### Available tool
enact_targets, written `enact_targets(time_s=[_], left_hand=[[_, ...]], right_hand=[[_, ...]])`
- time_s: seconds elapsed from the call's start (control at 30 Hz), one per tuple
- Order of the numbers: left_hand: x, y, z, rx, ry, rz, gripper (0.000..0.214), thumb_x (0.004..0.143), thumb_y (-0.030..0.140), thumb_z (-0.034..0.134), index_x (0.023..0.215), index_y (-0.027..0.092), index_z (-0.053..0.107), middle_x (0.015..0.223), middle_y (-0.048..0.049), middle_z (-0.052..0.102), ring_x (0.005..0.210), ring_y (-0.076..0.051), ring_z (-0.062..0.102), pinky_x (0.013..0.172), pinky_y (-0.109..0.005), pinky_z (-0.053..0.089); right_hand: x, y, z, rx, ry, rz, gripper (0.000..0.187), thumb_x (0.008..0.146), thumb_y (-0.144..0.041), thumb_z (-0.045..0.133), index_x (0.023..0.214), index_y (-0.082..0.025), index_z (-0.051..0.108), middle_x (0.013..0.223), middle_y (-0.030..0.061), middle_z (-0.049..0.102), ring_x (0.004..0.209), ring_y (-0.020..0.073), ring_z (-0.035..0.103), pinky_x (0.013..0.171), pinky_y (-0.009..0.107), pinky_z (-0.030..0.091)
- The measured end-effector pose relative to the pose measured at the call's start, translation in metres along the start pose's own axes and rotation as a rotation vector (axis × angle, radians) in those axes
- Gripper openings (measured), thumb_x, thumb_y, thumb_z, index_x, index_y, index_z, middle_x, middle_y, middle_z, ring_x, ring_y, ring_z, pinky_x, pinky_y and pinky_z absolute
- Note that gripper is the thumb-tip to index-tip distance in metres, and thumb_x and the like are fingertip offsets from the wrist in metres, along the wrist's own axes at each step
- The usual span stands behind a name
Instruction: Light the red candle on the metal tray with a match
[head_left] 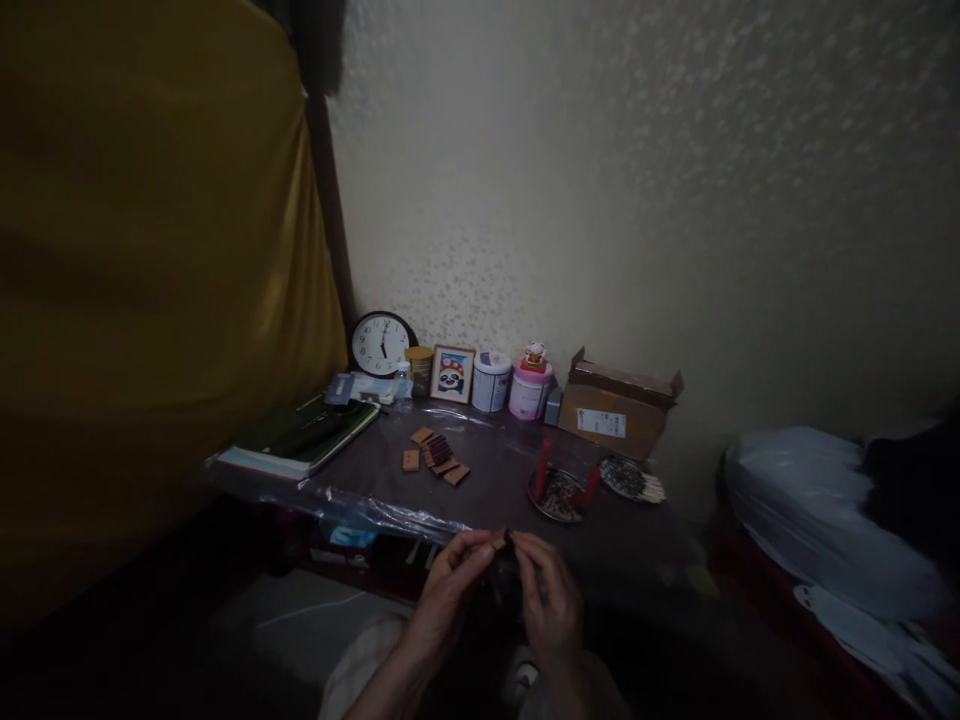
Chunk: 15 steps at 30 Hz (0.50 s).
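Note:
Close to the table's front edge, my left hand pinches a small flat brown piece between thumb and fingers. My right hand is closed at the piece's dark right end, fingertips pressed together there. The piece looks like the tan square tiles on the table, though dim light and my fingers hide its detail. Beyond my hands, a fanned stack of dark-edged tiles lies with several loose tan ones, such as a single tile to its left.
Red candles stand in a dish of dark bits, beside a second dish with pale sticks. Along the wall are a clock, framed panda picture, tins and cardboard box. Books lie left.

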<state>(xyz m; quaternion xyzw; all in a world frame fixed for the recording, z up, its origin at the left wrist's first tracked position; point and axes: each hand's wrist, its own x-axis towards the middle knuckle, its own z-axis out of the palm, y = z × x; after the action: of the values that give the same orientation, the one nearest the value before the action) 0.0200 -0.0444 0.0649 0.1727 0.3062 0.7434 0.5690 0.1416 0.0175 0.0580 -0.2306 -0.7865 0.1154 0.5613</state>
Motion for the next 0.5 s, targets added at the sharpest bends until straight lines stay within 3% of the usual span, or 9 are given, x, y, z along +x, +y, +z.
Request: enact_targets(time_s=[0.17, 0.23, 0.3, 0.33, 0.4, 0.5], left_hand=[[0.001, -0.001, 0.000, -0.005, 0.024, -0.006, 0.026, 0.064, 0.023, 0.076, 0.086, 0.015, 0.064, 0.082, -0.0048, 0.073, 0.076, -0.015, 0.066, 0.074, -0.024, 0.046], [0.001, 0.000, 0.001, -0.001, 0.033, -0.001, 0.026, 0.064, 0.023, 0.076, 0.086, 0.015, 0.064, 0.081, -0.0046, 0.073, 0.073, -0.014, 0.066, 0.072, -0.023, 0.047], [-0.001, 0.001, 0.003, 0.005, 0.032, 0.014, 0.027, 0.064, 0.023, 0.076, 0.087, 0.015, 0.064, 0.081, -0.0043, 0.073, 0.072, -0.013, 0.065, 0.071, -0.023, 0.046], [-0.001, 0.002, 0.004, 0.010, 0.028, 0.020, 0.028, 0.064, 0.023, 0.076, 0.088, 0.015, 0.064, 0.081, -0.0044, 0.073, 0.073, -0.013, 0.065, 0.071, -0.022, 0.046], [-0.003, 0.005, 0.006, 0.027, 0.013, 0.025, 0.029, 0.064, 0.023, 0.076, 0.089, 0.015, 0.064, 0.084, -0.0052, 0.072, 0.076, -0.014, 0.065, 0.073, -0.023, 0.046], [-0.002, 0.008, 0.005, 0.064, 0.021, 0.013, 0.029, 0.064, 0.024, 0.076, 0.088, 0.015, 0.064, 0.080, -0.0047, 0.072, 0.072, -0.014, 0.065, 0.069, -0.022, 0.046]], right_hand=[[0.008, -0.011, -0.014, -0.072, 0.051, 0.025, 0.021, 0.089, -0.014, 0.046, 0.102, -0.022, 0.061, 0.095, 0.0045, 0.068, 0.090, 0.0149, 0.063, 0.081, 0.028, 0.050], [0.008, -0.010, -0.015, -0.069, 0.006, 0.018, 0.023, 0.089, -0.016, 0.045, 0.102, -0.023, 0.063, 0.096, 0.0042, 0.068, 0.092, 0.0153, 0.063, 0.082, 0.028, 0.049], [0.004, 0.002, -0.009, -0.024, -0.041, 0.018, 0.021, 0.088, -0.022, 0.047, 0.098, -0.023, 0.065, 0.093, 0.0042, 0.070, 0.089, 0.0164, 0.064, 0.081, 0.030, 0.050], [0.002, 0.011, -0.004, -0.016, -0.061, 0.098, 0.021, 0.088, -0.027, 0.047, 0.094, -0.023, 0.067, 0.090, 0.0035, 0.070, 0.086, 0.0164, 0.065, 0.079, 0.029, 0.051], [-0.003, 0.031, 0.005, -0.045, 0.009, 0.190, 0.026, 0.088, -0.035, 0.045, 0.084, -0.021, 0.067, 0.080, 0.0050, 0.070, 0.075, 0.0179, 0.065, 0.070, 0.030, 0.052], [-0.005, 0.051, 0.009, -0.074, 0.125, 0.328, 0.028, 0.089, -0.038, 0.045, 0.088, -0.017, 0.065, 0.085, 0.0081, 0.069, 0.079, 0.0194, 0.064, 0.072, 0.033, 0.050]])
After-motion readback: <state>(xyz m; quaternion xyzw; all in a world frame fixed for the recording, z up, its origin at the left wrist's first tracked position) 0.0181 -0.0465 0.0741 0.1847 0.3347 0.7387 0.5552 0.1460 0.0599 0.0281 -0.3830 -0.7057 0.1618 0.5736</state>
